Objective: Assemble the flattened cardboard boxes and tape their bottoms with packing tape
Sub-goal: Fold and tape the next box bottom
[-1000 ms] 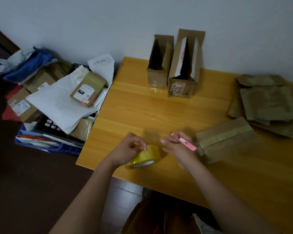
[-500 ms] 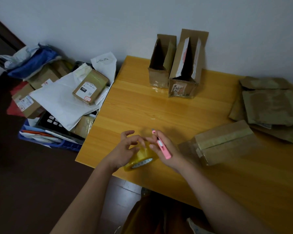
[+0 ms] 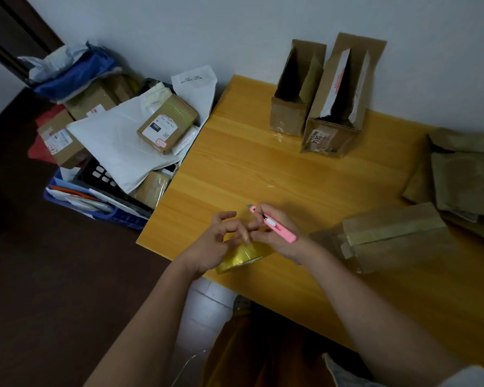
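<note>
One roll of yellow packing tape (image 3: 242, 254) lies near the front left corner of the wooden table (image 3: 263, 169), partly hidden under both hands. The left hand (image 3: 213, 244) rests on the roll's left side, its fingers curled over the top of the roll, with fingertips (image 3: 242, 236) picking at the tape's surface; how firmly it grips the roll cannot be told. The right hand (image 3: 277, 233) sits just right of the roll, fingers closed around a pink utility knife (image 3: 273, 223), whose tip points up and to the left, away from the person, beyond the roll.

Right of the roll, close beside the right wrist, lies a taped cardboard box (image 3: 394, 237) on its side, a strip of tape running along its upper face. Farther right of the roll, at the table's right edge, a stack of flattened cardboard boxes (image 3: 464, 174) lies flat. Well behind the roll, against the wall (image 3: 235, 32), stand two assembled boxes touching each other: a smaller open box (image 3: 296, 90) on the left and a taller open box (image 3: 338, 101) with a printed label on its near face.

Left of the roll, off the table, a pile of parcels and white mailer bags (image 3: 118, 141) sits on a blue plastic crate (image 3: 95, 210), with a labelled brown parcel (image 3: 166, 124) on top.
</note>
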`<state>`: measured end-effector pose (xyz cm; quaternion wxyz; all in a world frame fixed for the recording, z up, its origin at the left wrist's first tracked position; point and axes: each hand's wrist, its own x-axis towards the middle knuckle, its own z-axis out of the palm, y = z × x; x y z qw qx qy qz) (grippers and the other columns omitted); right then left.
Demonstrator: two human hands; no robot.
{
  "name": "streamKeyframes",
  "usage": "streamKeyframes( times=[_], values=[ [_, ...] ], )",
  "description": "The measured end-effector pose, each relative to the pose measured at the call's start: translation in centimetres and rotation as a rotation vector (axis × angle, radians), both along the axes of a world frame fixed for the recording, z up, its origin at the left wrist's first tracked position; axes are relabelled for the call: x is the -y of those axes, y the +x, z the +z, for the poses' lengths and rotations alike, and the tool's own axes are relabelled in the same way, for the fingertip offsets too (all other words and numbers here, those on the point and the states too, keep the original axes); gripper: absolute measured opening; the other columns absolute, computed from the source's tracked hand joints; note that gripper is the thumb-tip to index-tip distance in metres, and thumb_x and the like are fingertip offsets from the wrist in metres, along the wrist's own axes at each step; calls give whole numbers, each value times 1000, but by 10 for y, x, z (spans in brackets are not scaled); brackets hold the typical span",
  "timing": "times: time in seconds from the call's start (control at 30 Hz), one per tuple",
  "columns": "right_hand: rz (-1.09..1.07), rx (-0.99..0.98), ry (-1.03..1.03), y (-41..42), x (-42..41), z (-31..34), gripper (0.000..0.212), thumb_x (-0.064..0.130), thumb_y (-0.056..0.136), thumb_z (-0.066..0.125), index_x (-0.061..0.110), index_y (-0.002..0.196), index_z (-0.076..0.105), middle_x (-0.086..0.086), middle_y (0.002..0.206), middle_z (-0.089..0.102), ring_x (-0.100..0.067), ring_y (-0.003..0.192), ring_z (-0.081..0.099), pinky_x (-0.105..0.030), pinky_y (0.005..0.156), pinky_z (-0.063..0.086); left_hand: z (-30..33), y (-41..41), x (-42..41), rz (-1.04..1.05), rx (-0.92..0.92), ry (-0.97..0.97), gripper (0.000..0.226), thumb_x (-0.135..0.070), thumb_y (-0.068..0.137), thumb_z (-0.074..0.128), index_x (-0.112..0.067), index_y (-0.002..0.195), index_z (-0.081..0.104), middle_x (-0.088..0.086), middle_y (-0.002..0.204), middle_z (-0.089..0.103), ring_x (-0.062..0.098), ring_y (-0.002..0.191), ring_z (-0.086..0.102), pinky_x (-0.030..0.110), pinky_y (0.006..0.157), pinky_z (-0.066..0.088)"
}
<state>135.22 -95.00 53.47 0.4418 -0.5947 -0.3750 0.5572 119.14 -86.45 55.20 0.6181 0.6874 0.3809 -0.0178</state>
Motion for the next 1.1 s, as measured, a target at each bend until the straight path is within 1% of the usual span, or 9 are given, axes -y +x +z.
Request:
streamKeyframes(
  times=[0.23,0.4,0.5,0.6,0.7,0.83,0.9,1.0,1.1],
  values=[
    [-145,-38,-1,0,1,0,44,-15,82,64,15,76,33,0,72,74,2,80,66,-14,74,47,-2,-13,3,117,46,-68,29,6,92,55,-17,77,64,3,134,41,7,131,36,14,88,36],
    [-160,-29,19,22,9,11,39,-13,84,64,13,81,34,-8,81,75,-4,91,69,-13,78,47,-4,-27,1,160,53,-69,28,3,93,55,-19,79,64,0,134,41,9,122,49,17,87,38],
    [2,49,-16,13,9,6,39,-8,85,67,13,87,33,-9,109,72,-9,111,63,-15,86,46,-1,-16,4,117,27,1,25,0,96,53,-21,90,66,-4,132,34,2,118,46,7,83,39],
    [58,123,-32,6,14,5,43,-3,84,70,16,91,31,0,140,52,12,129,38,-5,95,33,-2,-10,9,138,55,5,33,-3,97,53,-33,106,62,-4,129,34,6,113,46,13,89,45],
    [-148,194,-36,-4,29,2,43,0,85,70,18,89,31,5,135,52,32,116,32,3,88,30,-2,-11,12,157,75,-33,57,-1,95,55,-51,124,51,-3,128,36,15,105,53,24,88,51],
    [-407,125,-51,-12,36,-7,35,13,88,70,18,89,35,0,122,66,2,114,58,-23,91,48,-2,-6,19,124,132,-35,65,-1,92,61,-51,130,45,2,130,39,19,92,53,16,77,48],
    [-468,117,-99,-10,33,-5,40,20,85,74,18,92,35,4,117,65,-5,109,59,-29,88,48,-3,-2,23,66,119,58,65,-4,92,62,-53,130,43,2,131,33,23,90,58,13,77,47],
    [-369,234,-165,-13,32,-1,52,25,76,83,14,94,35,6,84,49,-6,68,44,-22,59,34,-3,2,24,-89,25,359,73,3,89,55,-56,129,42,3,141,22,27,112,50,25,80,51],
    [-345,312,-169,-17,35,-2,51,21,76,83,16,87,34,5,71,30,-9,59,26,-22,49,25,3,1,12,-312,-241,1002,75,-5,74,51,-48,135,45,10,148,28,39,121,46,51,90,48]
  ],
)
